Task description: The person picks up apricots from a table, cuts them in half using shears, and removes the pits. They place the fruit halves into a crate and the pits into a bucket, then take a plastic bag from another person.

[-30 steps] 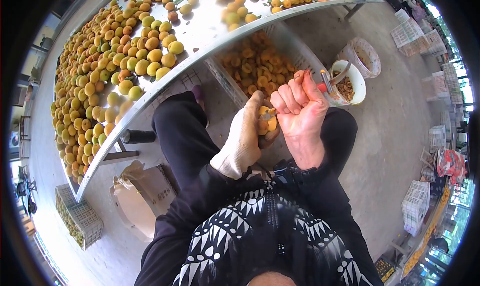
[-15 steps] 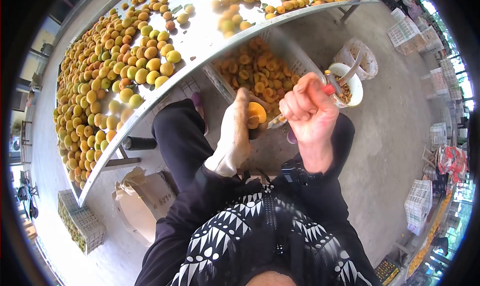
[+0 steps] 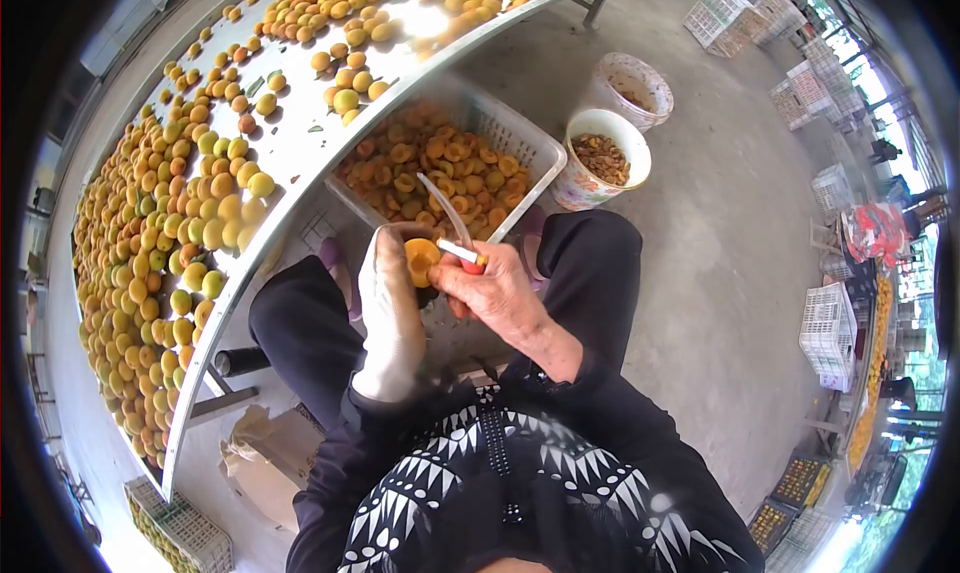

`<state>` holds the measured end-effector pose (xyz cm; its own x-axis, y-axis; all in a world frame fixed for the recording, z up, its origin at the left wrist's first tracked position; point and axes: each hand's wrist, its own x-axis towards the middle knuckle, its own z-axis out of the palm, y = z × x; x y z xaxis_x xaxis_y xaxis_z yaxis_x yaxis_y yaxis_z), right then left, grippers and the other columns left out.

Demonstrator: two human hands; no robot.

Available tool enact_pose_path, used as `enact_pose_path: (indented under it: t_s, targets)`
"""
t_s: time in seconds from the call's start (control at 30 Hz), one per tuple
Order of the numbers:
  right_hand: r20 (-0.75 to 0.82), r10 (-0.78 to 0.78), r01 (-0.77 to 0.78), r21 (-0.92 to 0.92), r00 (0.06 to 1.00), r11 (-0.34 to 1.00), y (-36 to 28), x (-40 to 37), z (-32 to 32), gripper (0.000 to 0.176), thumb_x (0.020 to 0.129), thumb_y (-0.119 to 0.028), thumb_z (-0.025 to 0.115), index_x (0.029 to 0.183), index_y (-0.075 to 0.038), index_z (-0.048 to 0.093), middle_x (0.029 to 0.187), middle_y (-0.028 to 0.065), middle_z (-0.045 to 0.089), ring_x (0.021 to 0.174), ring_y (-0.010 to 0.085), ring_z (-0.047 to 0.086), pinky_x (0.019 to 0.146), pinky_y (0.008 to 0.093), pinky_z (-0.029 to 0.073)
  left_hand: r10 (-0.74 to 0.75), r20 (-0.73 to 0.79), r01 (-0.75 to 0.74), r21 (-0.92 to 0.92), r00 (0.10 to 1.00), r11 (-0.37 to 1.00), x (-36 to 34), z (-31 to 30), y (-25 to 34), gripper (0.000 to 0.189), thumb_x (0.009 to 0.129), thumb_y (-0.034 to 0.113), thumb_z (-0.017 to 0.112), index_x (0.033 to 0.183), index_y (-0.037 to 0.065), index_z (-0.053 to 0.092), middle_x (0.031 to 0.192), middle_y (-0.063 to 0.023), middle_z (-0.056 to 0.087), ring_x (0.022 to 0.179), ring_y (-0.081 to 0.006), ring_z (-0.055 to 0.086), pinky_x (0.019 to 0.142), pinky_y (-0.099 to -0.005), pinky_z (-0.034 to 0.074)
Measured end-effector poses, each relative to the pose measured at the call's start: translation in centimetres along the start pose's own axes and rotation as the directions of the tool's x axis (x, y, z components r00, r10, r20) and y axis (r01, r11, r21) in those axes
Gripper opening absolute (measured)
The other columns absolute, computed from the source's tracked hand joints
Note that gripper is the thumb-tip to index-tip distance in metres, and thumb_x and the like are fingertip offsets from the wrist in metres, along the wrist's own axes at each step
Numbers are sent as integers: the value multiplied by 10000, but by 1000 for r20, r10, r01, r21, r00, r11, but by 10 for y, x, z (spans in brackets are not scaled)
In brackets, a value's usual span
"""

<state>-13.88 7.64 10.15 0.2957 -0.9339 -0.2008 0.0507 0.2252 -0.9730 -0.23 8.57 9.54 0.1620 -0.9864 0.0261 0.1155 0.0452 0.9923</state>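
My left hand (image 3: 388, 298), in a pale glove, is wrapped round a cut apricot (image 3: 420, 261) with its orange flesh facing up. My bare right hand (image 3: 505, 295) grips a knife (image 3: 447, 209) with a red and white handle; its curved blade points up and away from the fruit. The right fingertips touch the apricot's cut face. Just beyond both hands is a plastic crate (image 3: 548, 176) filled with halved apricots (image 3: 440, 168). Whether the pit is still in the held fruit cannot be made out.
Whole apricots (image 3: 160, 243) cover much of the metal-edged table (image 3: 290, 188) on the left. A bucket (image 3: 575, 185) of pits stands right of the crate, with a second bucket (image 3: 650, 83) behind it. A cardboard box (image 3: 265, 453) and several crates (image 3: 828, 333) sit on the floor.
My right hand has come from near the pit bucket to the apricot, and the knife blade now points over the crate. My left hand still holds the apricot. The view has shifted.
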Motion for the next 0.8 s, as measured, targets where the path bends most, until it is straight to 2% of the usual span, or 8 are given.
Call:
enact_pose_path:
  t_s: [0.23, 0.4, 0.43, 0.47, 0.5, 0.57, 0.67, 0.8]
  targets:
    - [-214, -21, -10, -141, 977, 990, 4, -25, -20, 115, 903, -116, 634, 891, -1, 640, 632, 23, 606, 552, 67, 564, 500, 244, 434, -780, 140, 752, -412, 611, 515, 20, 7, -72, 382, 1013, 390, 443, 994, 32, 575, 849, -80, 622, 655, -216, 600, 573, -340, 501]
    - [-530, -341, -6, -548, 777, 837, -52, -2, -109, 180, 919, -210, 636, 876, -39, 670, 593, 12, 607, 541, 68, 557, 512, 245, 439, -659, 126, 586, -600, 741, 545, 102, 12, -131, 161, 877, 106, 641, 919, -25, 558, 853, -180, 660, 782, -282, 674, 699, -388, 544]
    - [-551, -406, -75, -654, 729, 753, -58, 12, -140, 240, 933, -267, 616, 898, -38, 676, 598, 16, 622, 532, 79, 566, 511, 258, 442, -299, 191, 289, 82, 935, 954, 118, 1, -140, 213, 931, 168, 568, 1035, -17, 543, 926, -191, 635, 835, -318, 640, 742, -420, 560]
    - [-532, -516, -24, -711, 671, 702, -62, 29, -168, 300, 926, -306, 616, 964, -16, 681, 641, 51, 649, 521, 107, 578, 508, 282, 457, 112, 224, -238, 690, 968, 684, 135, -10, -148, 292, 985, 229, 495, 1150, -9, 529, 1000, -201, 610, 888, -354, 606, 784, -452, 575]
    - [-580, -487, -100, -703, 653, 704, -65, 42, -190, 321, 916, -306, 623, 995, 0, 676, 664, 73, 656, 519, 118, 582, 509, 289, 462, 212, 139, -251, 639, 967, 727, 151, -14, -158, 338, 990, 229, 475, 1247, 11, 489, 1088, -196, 606, 878, -343, 610, 784, -470, 578]
    - [-624, -467, -167, -692, 627, 702, -66, 54, -215, 347, 907, -306, 630, 1026, 17, 670, 688, 96, 664, 516, 130, 586, 509, 296, 467, -253, -90, 241, -130, 963, 962, 190, -18, -189, 315, 995, 223, 453, 1209, -4, 499, 1087, -184, 598, 867, -322, 619, 788, -445, 581]
    - [-687, -490, -203, -669, 537, 715, -58, 58, -215, 368, 918, -279, 616, 1084, 48, 638, 774, 109, 679, 511, 134, 584, 493, 287, 468, -687, -72, 445, -712, 723, 543, 187, -19, -145, 276, 1010, 179, 391, 1151, -32, 499, 1078, -172, 580, 872, -287, 624, 801, -413, 583]
    - [-691, -396, 51, -463, 605, 885, -42, 60, -182, 312, 929, -239, 624, 1091, 27, 633, 830, 118, 684, 487, 77, 525, 435, 222, 377, -274, 140, 291, -116, 951, 950, 131, -42, -128, 250, 1001, 207, 455, 1088, -21, 513, 1023, -155, 596, 908, -254, 633, 821, -378, 571]
